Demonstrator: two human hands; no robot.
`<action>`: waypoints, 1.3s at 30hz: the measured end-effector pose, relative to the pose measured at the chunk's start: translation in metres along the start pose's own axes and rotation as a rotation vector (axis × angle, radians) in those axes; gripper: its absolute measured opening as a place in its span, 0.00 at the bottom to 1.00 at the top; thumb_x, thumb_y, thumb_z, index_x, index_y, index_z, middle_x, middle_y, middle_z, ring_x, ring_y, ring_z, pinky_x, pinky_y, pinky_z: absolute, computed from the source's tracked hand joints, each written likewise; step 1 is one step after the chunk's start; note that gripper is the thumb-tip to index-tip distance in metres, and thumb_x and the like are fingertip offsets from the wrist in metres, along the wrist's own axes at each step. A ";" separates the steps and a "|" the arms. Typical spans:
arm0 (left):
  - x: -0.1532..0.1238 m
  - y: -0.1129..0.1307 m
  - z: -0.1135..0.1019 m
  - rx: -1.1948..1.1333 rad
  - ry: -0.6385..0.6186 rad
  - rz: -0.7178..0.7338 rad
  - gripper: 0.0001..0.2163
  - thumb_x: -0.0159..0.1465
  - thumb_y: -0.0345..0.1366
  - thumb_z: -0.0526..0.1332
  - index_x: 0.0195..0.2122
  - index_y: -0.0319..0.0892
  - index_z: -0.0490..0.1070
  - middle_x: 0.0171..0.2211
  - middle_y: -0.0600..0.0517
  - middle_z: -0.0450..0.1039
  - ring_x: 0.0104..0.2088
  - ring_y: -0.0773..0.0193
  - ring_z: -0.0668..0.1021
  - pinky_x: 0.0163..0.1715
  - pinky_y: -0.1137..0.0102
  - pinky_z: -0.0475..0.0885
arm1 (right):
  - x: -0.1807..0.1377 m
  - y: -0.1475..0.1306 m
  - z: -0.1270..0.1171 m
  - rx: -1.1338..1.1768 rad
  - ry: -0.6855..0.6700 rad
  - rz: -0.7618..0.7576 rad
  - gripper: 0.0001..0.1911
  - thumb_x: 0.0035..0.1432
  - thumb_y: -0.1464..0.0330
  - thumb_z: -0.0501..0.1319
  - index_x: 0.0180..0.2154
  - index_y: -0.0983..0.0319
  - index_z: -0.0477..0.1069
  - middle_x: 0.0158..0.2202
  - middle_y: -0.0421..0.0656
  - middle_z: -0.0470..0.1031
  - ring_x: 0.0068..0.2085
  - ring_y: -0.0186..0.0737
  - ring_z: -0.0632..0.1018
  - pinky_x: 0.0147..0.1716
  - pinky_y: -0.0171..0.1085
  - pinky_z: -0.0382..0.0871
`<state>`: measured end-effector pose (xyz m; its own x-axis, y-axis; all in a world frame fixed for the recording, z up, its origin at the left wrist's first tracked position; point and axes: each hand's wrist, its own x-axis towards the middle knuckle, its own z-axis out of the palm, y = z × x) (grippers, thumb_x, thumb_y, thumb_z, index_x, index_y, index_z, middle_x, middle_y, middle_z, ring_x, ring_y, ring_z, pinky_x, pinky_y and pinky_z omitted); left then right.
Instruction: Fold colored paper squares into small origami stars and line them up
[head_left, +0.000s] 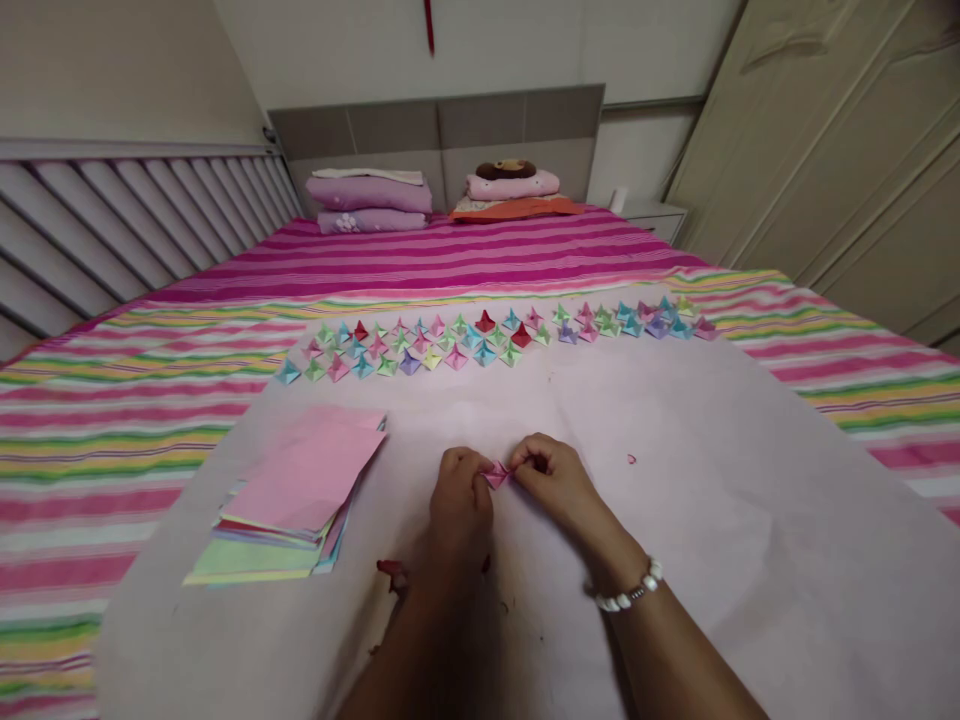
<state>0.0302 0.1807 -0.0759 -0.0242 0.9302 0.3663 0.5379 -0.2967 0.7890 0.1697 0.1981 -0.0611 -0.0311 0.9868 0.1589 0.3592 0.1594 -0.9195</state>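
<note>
A small pink folded paper piece point(496, 474) is pinched between my two hands over the pale sheet point(720, 480). My left hand point(463, 498) grips its left side with thumb and fingers closed. On its right tip close the thumb and forefinger of my right hand point(553, 476); a beaded bracelet point(634, 592) circles that wrist. Left of my hands lies a stack of coloured paper point(300, 470), pink on top. Beyond them, several small folded paper pieces point(456, 356) in many colours stand in rows. The underside of the held piece is hidden.
Dark red scraps point(391, 572) lie beside my left forearm, and a tiny red curl point(631, 459) sits to the right. Under the sheet is a striped bedspread point(892, 420). Folded bedding point(371, 200) rests by the headboard point(390, 130). A white rail point(135, 220) runs along the left.
</note>
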 end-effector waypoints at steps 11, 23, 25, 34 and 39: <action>0.000 0.001 0.001 0.082 0.022 -0.007 0.13 0.54 0.20 0.51 0.33 0.41 0.70 0.36 0.50 0.67 0.38 0.63 0.73 0.39 0.68 0.71 | 0.000 0.001 -0.001 -0.001 0.002 0.036 0.08 0.40 0.77 0.53 0.20 0.62 0.67 0.20 0.37 0.68 0.21 0.32 0.66 0.21 0.31 0.58; -0.003 0.005 0.002 0.131 -0.077 -0.068 0.08 0.59 0.29 0.55 0.34 0.43 0.74 0.43 0.49 0.67 0.36 0.65 0.75 0.36 0.69 0.71 | -0.005 -0.005 -0.002 -0.174 -0.062 -0.165 0.10 0.43 0.81 0.54 0.22 0.61 0.67 0.25 0.39 0.68 0.26 0.34 0.69 0.25 0.32 0.60; -0.003 0.004 0.002 0.132 -0.068 -0.072 0.08 0.58 0.29 0.55 0.34 0.43 0.74 0.42 0.49 0.67 0.36 0.65 0.75 0.36 0.69 0.71 | -0.007 -0.007 -0.002 -0.242 -0.067 -0.201 0.11 0.44 0.81 0.54 0.24 0.61 0.68 0.27 0.40 0.68 0.28 0.35 0.69 0.27 0.32 0.60; -0.002 0.004 0.003 0.093 -0.028 -0.043 0.08 0.59 0.28 0.54 0.35 0.42 0.72 0.40 0.49 0.68 0.37 0.65 0.74 0.40 0.68 0.71 | -0.010 -0.008 -0.007 -0.384 -0.116 -0.246 0.08 0.49 0.80 0.55 0.26 0.61 0.65 0.28 0.40 0.66 0.28 0.35 0.68 0.27 0.32 0.58; -0.002 0.003 0.004 0.029 0.096 -0.059 0.12 0.62 0.29 0.51 0.46 0.42 0.67 0.43 0.47 0.69 0.39 0.63 0.75 0.39 0.68 0.71 | -0.009 -0.006 -0.009 -0.386 -0.109 -0.223 0.08 0.51 0.77 0.55 0.24 0.60 0.63 0.25 0.39 0.66 0.26 0.35 0.67 0.26 0.33 0.58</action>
<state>0.0352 0.1789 -0.0760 -0.1358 0.9205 0.3665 0.5570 -0.2350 0.7966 0.1761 0.1883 -0.0539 -0.2377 0.9300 0.2803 0.6533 0.3666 -0.6625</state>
